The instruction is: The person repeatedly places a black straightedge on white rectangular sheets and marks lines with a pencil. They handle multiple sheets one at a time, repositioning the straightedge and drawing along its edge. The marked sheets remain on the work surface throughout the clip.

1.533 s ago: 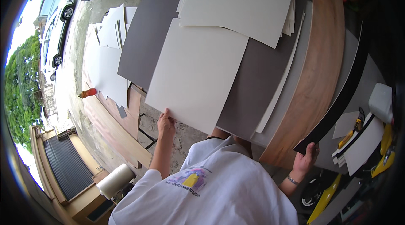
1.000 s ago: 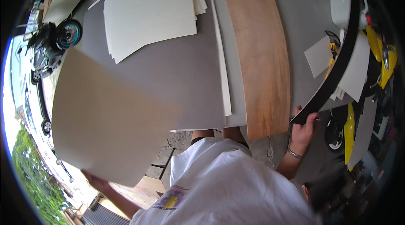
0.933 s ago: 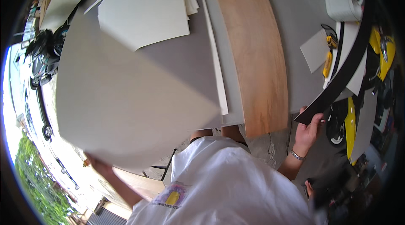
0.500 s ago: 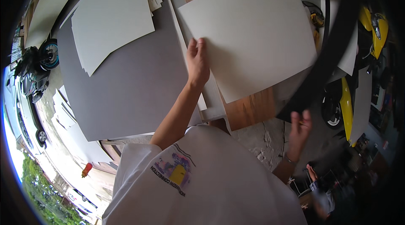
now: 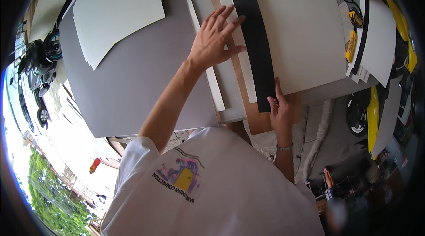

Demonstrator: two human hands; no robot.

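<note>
Black strip (image 5: 260,54), over white sheet (image 5: 303,36), near end pinched by right hand (image 5: 282,114). Left hand (image 5: 210,43), apart: fingers spread, contact with strip unclear. Wooden board (image 5: 264,122) beneath, mostly hidden.

The person wears a loose white T-shirt (image 5: 248,191), softly creased, with a faint lilac cast in its shaded folds. Its short left sleeve (image 5: 137,154) is wide and ends near the elbow. Left of centre on the front sits a print (image 5: 168,165): a ragged-edged patch of purple, pink and blue around a yellow shape (image 5: 184,179). Dark block lettering (image 5: 173,188) runs along one side of the patch, thin dark lines (image 5: 191,158) along the other. A narrow silvery bracelet (image 5: 284,148) circles the right wrist; both hands (image 5: 211,43) are bare.
</note>
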